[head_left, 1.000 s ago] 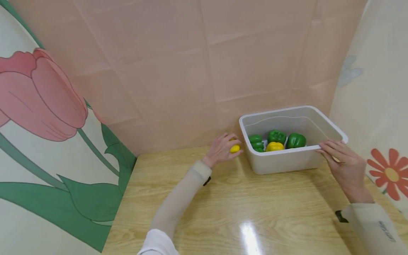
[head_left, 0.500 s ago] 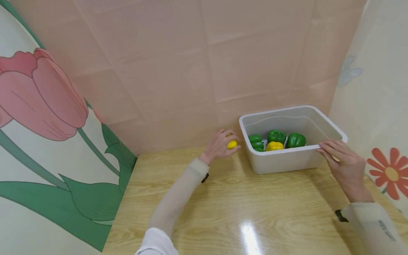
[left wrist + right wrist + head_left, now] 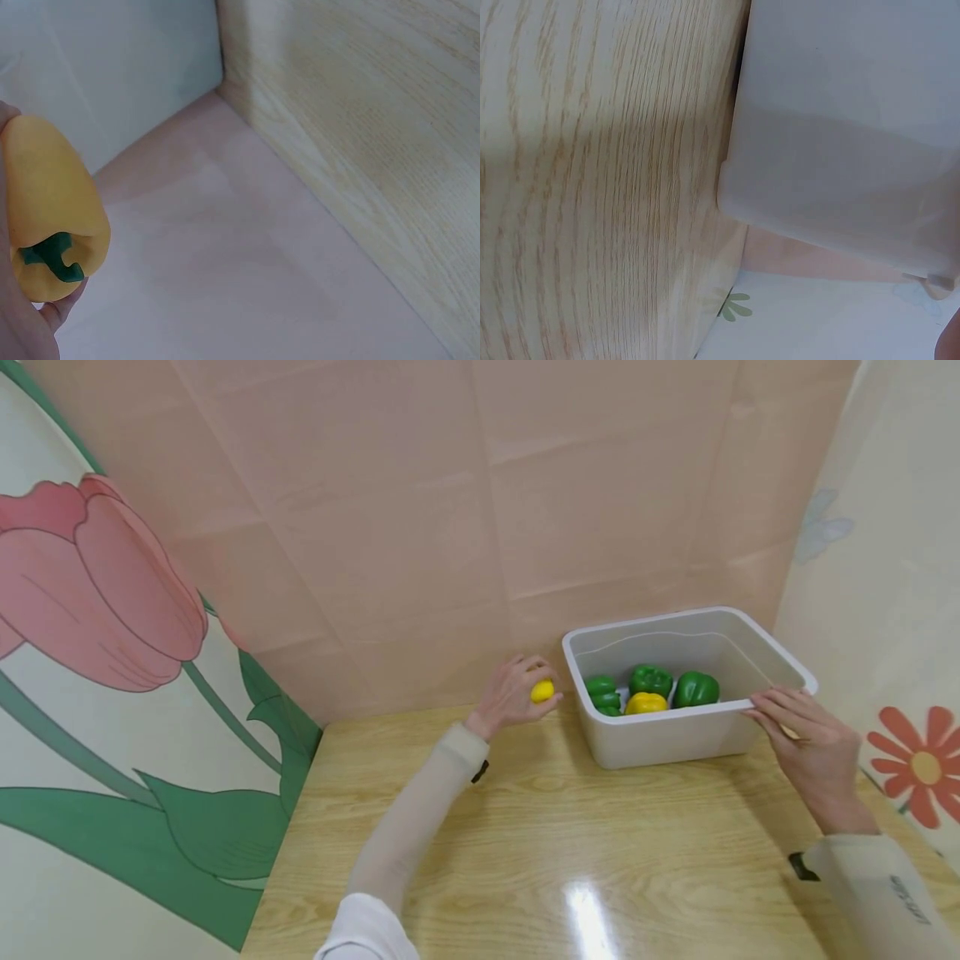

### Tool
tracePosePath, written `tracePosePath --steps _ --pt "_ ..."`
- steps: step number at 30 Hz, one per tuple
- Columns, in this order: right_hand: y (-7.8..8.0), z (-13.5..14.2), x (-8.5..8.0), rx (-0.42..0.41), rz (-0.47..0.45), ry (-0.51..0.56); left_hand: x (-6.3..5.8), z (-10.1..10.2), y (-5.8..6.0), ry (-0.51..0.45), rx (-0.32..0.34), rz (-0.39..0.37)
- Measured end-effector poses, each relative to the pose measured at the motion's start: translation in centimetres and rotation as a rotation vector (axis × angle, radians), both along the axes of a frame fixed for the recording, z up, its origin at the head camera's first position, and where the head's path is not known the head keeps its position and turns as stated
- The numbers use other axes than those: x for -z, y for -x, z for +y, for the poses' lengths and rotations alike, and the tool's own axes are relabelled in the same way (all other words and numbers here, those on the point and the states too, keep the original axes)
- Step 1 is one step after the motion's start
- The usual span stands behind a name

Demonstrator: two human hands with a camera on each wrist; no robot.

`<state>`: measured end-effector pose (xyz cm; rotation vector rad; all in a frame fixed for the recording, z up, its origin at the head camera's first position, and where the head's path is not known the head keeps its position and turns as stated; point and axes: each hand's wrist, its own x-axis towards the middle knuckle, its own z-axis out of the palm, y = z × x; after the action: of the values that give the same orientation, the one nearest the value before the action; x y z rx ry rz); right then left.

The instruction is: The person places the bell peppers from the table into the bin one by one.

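My left hand (image 3: 510, 695) grips a yellow bell pepper (image 3: 542, 691) just left of the bin, with its fingers curled over it. Seen from the left wrist, that pepper (image 3: 58, 180) shows its curved green stem, and the bin's outer wall (image 3: 142, 67) is behind it. The light grey plastic bin (image 3: 675, 742) stands on the table at the back right. Its front right rim is pinched by my right hand (image 3: 813, 752). Inside the bin lie a yellow bell pepper (image 3: 647, 703), green bell peppers (image 3: 696, 690) and further green ones (image 3: 602, 687) along its left side.
The light wood table (image 3: 525, 843) runs back to a wall covered in pinkish sheeting (image 3: 390, 527). A tulip mural (image 3: 105, 585) covers the left wall. On the right wall, close to the right hand, is a painted red flower (image 3: 924, 767).
Holding the yellow bell pepper, my left hand has moved up and slightly left in the head view, a little away from the bin. The right hand and the bin stay nearly still.
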<state>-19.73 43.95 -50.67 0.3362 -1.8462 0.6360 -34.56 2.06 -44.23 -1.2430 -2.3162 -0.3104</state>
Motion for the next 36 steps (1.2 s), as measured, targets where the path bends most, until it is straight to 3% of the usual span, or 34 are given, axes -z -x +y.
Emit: tracePosePath --steps 18,36 --pt "0.0 0.0 0.0 -0.007 -0.004 -0.002 -1.8 -0.5 0.3 -0.024 0.002 0.029" --pt "-0.2 0.1 0.2 -0.003 -0.036 -0.007 -3.4 0.8 0.1 -0.077 0.015 0.041"
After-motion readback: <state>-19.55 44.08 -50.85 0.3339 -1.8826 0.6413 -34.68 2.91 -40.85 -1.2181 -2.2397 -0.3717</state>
